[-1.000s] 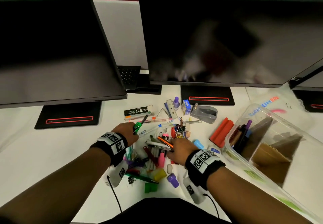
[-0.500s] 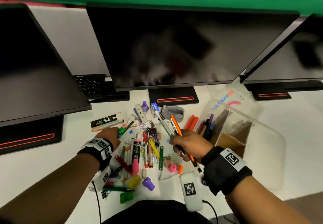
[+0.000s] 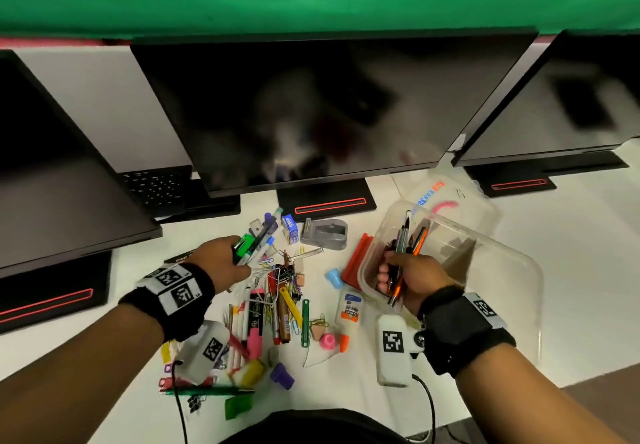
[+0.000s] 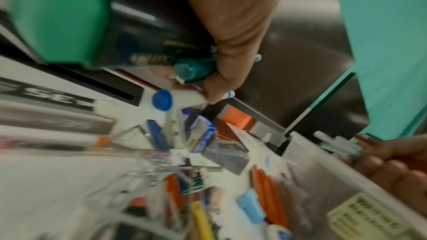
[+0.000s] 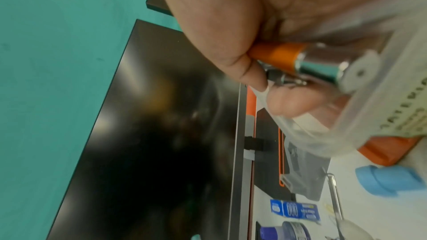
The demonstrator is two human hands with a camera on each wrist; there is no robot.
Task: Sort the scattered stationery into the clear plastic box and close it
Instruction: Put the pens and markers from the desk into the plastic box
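Observation:
The clear plastic box (image 3: 519, 263) lies open on the white desk at the right, with a brown card divider inside. My right hand (image 3: 403, 275) grips a bunch of pens (image 3: 405, 239), an orange one among them, and holds them over the box's near left corner; the right wrist view shows the orange pen (image 5: 275, 57) in the fist. My left hand (image 3: 225, 260) grips a green marker and blue-capped pens (image 3: 254, 241) over the scattered stationery pile (image 3: 277, 305). In the left wrist view the fingers (image 4: 221, 72) wrap those pens.
Three dark monitors stand along the back, their black bases on the desk. A grey tape dispenser (image 3: 325, 234), an orange case (image 3: 356, 263), a glue bottle (image 3: 351, 310) and a blue cap (image 3: 334, 277) lie between the pile and the box. The box's lid (image 3: 446, 201) lies behind it.
My right hand has lifted the pen bunch off the pile and carried it right, to the box's corner. My left hand has gathered more pens and shifted slightly forward.

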